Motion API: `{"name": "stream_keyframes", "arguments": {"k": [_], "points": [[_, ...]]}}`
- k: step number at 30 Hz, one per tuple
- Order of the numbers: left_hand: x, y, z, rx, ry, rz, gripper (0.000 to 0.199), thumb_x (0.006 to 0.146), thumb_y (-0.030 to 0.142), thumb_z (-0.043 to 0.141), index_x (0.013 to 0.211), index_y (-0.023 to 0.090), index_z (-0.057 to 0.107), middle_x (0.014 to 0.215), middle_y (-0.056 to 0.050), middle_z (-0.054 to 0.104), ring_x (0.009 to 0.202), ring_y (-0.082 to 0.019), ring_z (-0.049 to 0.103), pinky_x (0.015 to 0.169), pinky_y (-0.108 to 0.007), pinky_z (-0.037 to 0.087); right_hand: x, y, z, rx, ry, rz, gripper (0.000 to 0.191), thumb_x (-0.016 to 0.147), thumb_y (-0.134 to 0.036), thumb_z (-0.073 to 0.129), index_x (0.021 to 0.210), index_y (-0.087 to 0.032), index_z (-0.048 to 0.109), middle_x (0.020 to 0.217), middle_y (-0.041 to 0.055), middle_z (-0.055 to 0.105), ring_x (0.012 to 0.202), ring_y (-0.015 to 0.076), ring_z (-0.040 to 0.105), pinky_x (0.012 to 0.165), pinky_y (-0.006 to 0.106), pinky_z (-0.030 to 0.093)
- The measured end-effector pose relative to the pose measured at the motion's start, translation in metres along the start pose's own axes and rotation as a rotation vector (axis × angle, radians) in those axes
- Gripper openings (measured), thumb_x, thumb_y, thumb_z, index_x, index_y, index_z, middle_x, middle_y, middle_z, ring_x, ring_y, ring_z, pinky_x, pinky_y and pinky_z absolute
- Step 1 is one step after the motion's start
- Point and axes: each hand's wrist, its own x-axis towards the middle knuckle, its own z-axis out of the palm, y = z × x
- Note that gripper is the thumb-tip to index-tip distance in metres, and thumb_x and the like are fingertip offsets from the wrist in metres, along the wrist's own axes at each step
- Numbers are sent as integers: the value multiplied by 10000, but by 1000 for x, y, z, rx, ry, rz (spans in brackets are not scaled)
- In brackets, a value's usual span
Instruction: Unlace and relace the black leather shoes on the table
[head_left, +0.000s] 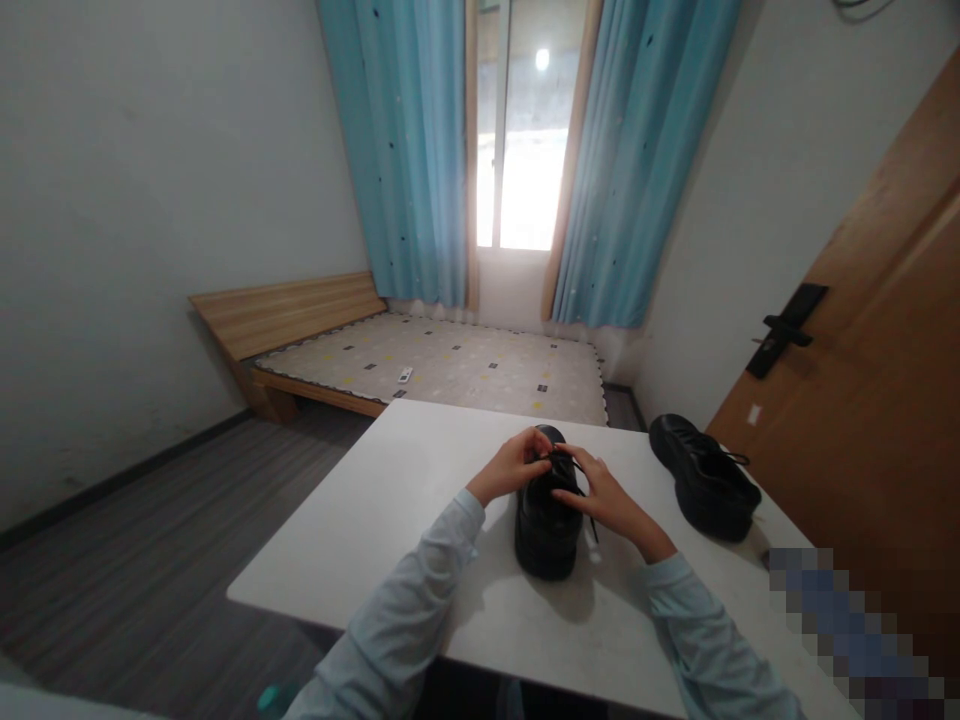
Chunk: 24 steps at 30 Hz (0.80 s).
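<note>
A black lace-up shoe (546, 545) stands upright on the white table (390, 530), its heel towards me and its toe towards the bed. My left hand (516, 466) is over the laced front from the left, fingers bent and pinched on the shoelace (587, 508). From the right, my right hand (604, 492) reaches the same spot, its fingertips closed at the lace while the thumb rests lower on the shoe's opening. Loose lace hangs down the shoe's right side. Fingers partly hide the knot area. A second black shoe (709, 480) sits near the table's right edge.
Beyond the table is a low bed (465, 365) with a small white remote (405, 375) on it. A wooden door (862, 400) with a black handle stands at the right. Blurred blocks cover something at the lower right. Blue curtains (420, 150) flank the window.
</note>
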Motion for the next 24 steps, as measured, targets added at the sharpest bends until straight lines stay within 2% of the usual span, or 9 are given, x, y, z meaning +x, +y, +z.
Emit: {"name": "stream_keyframes", "arguments": {"k": [3,7,11,14,17,20,22,24], "points": [[0,2,-5,7,18,4,194,714,136,609,903,154,566,832,-18,619,797,-134,557,732,-256,418,-1,0,0,24,-18,2,643,735,-458,625,1308,-271,402,1302,101,513,1216,308,460,1021,554,278],[0,4,-6,216,137,48,106,736,115,576,823,172,595,837,-14,639,801,-143,543,771,-282,418,0,1,0,32,-21,4,640,736,-462,626,1303,-269,399,1313,101,502,1232,304,443,1026,554,274],[0,2,-2,404,236,88,122,744,91,542,801,188,589,833,-19,628,827,-165,529,789,-303,406,1,0,0,39,-26,5,642,733,-470,629,1297,-258,405,1316,109,496,1235,306,438,1025,550,281],[-1,1,1,584,251,120,147,764,82,512,796,200,595,860,-36,618,911,-193,511,858,-341,367,3,-3,-1,45,-18,10,659,720,-475,638,1299,-261,408,1313,107,498,1230,311,442,1022,546,290],[-3,2,2,704,239,145,200,784,87,490,906,203,596,929,-52,603,952,-201,501,877,-352,349,4,-6,-1,47,-15,12,670,713,-477,644,1302,-262,409,1309,104,501,1224,311,448,1019,544,296],[-4,3,2,793,297,111,245,785,131,517,1009,202,586,1008,-74,595,983,-224,489,874,-374,344,4,-6,-2,45,-15,10,673,709,-478,648,1302,-265,412,1307,103,503,1226,312,447,1020,539,299],[-3,2,2,797,330,66,185,782,162,535,944,204,615,967,-73,614,966,-233,494,860,-379,352,4,-5,-2,39,-18,14,670,710,-481,648,1300,-269,411,1311,100,501,1230,309,444,1024,538,294],[-2,1,3,707,347,18,121,776,169,541,841,204,637,881,-52,637,912,-218,516,839,-361,375,3,-4,-2,33,-23,20,666,715,-486,643,1299,-270,404,1319,97,495,1235,304,440,1030,540,282]]}}
